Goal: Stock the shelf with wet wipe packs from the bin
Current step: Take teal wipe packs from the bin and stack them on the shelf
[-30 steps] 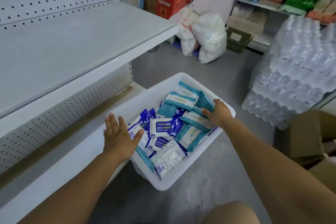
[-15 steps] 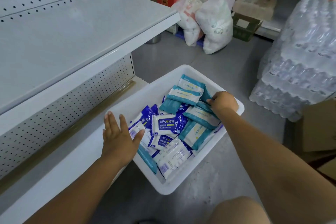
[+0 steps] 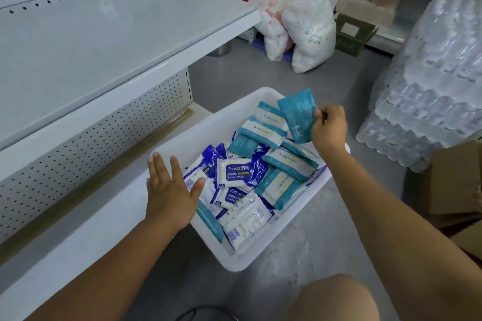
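Right hand (image 3: 329, 130) pinches teal pack (image 3: 297, 114) by its right edge over bin (image 3: 263, 255); left hand (image 3: 170, 190) flat, empty. Pack likely light, soft, slick.

Even, soft indoor light, faint shadows; wide-angle bending at edges, slight blur throughout.

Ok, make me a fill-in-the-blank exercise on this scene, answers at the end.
The right hand pinches a teal soft plastic wet wipe pack above the white rectangular plastic bin; the flat left hand holds ____.
The blue-and-white plastic pack printed 75% reads Alcohol ____.
The bin stands on the grey ____.
The white metal shelf lies on the person's ____ side.
Missing: nothing; Wipes; floor; left.
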`<state>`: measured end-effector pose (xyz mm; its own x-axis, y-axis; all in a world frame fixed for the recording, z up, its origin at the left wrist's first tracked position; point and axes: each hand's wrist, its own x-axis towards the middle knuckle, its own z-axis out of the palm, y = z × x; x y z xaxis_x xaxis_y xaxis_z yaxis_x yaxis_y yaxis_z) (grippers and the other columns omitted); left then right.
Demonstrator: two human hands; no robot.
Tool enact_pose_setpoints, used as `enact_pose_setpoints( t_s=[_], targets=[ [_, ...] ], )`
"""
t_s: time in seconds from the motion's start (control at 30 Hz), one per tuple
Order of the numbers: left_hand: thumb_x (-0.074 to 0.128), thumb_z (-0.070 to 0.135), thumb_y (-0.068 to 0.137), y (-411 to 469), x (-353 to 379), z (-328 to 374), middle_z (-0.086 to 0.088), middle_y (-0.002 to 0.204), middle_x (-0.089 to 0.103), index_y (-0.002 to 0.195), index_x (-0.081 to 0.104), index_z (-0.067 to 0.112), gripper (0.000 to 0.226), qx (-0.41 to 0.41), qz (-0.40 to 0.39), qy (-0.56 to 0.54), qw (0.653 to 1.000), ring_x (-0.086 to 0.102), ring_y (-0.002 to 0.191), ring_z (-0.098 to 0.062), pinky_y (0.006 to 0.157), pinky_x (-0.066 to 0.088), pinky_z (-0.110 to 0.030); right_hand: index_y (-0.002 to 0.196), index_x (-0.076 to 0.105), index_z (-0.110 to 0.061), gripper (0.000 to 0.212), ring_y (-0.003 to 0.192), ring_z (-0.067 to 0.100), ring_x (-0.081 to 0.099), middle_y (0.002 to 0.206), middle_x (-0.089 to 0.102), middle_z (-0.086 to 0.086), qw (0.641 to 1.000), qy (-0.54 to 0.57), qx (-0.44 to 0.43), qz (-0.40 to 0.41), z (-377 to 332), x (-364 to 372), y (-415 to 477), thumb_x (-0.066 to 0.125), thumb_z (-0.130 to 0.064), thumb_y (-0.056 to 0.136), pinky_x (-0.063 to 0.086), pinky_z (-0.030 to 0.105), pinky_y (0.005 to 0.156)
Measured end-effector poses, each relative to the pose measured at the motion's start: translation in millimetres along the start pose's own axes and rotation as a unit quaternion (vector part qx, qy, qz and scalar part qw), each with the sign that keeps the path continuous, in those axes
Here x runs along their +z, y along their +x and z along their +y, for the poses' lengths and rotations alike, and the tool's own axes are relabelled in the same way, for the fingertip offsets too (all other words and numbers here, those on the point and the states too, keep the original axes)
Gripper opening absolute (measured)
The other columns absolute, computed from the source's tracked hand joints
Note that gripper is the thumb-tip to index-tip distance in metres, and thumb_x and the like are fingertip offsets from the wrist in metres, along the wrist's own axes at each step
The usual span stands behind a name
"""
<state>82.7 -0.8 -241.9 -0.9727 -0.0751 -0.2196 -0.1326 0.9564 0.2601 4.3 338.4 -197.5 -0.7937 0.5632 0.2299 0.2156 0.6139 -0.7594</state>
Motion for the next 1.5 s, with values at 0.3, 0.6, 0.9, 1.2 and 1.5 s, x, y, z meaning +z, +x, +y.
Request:
enact_pose_setpoints(
  t_s=[0.3, 0.6, 0.9, 1.2, 1.5],
  targets=[
    [0.018, 0.075, 0.084, 0.4, 1.9, -0.3, -0.007, 0.162, -0.032, 0.157, -0.016, 0.024, 0.096, 0.002, 0.007, 0.008, 1.0, -0.031, 0.148, -0.025, 0.125, 0.012, -0.049, 0.098, 0.056, -0.009, 0.016, 0.085, 0.024, 0.054, 0.089, 0.057, 0.007, 0.962, -0.088, 0.044, -0.255, -19.4, 62.6, 1.1, 0.047, -0.021, 0.103, 0.043, 0.034, 0.076],
    [0.013, 0.075, 0.081, -2.7, -6.3, 2.4, -0.01, 0.159, -0.036, 0.157, -0.019, 0.023, 0.097, 0.006, -0.023, 0.012, 1.0, -0.037, 0.145, -0.026, 0.125, 0.003, -0.048, 0.087, 0.056, -0.024, 0.031, 0.108, 0.032, 0.053, 0.105, 0.063, 0.009, 0.922, -0.219, 0.07, -0.311, -11.6, 90.6, -6.4, 0.049, -0.052, 0.099, 0.038, 0.044, 0.104],
    [0.017, 0.077, 0.084, -2.0, -8.1, -0.4, -0.009, 0.16, -0.036, 0.157, -0.018, 0.023, 0.097, 0.012, -0.039, -0.007, 0.999, -0.038, 0.144, -0.024, 0.123, -0.001, -0.048, 0.087, 0.064, -0.003, 0.026, 0.066, 0.014, 0.052, 0.073, 0.059, 0.003, 0.97, 0.01, 0.053, -0.237, -41.9, 68.1, -57.5, 0.059, -0.025, 0.1, 0.044, 0.029, 0.06],
    [0.037, 0.08, 0.084, -18.6, -98.4, 0.8, 0.015, 0.144, 0.05, 0.141, 0.041, 0.042, 0.068, -0.004, -0.096, -0.439, 0.893, 0.051, 0.124, 0.001, 0.103, 0.044, -0.033, 0.092, 0.071, -0.013, 0.024, 0.079, 0.008, 0.07, 0.086, 0.074, -0.004, 0.942, 0.182, 0.008, -0.281, -143.3, 17.1, -115.5, 0.061, -0.033, 0.099, 0.057, 0.017, 0.064],
    [0.062, 0.022, 0.097, -46.8, -188.5, -43.2, -0.005, 0.115, 0.074, 0.126, 0.062, 0.014, 0.03, 0.048, -0.004, -0.677, 0.734, 0.072, 0.106, -0.024, 0.089, 0.058, -0.045, 0.094, 0.071, 0.0, 0.024, 0.074, 0.012, 0.068, 0.086, 0.075, 0.009, 0.867, 0.332, -0.029, -0.372, -255.7, 27.9, -164.5, 0.066, -0.023, 0.095, 0.057, 0.023, 0.067]
  ],
)
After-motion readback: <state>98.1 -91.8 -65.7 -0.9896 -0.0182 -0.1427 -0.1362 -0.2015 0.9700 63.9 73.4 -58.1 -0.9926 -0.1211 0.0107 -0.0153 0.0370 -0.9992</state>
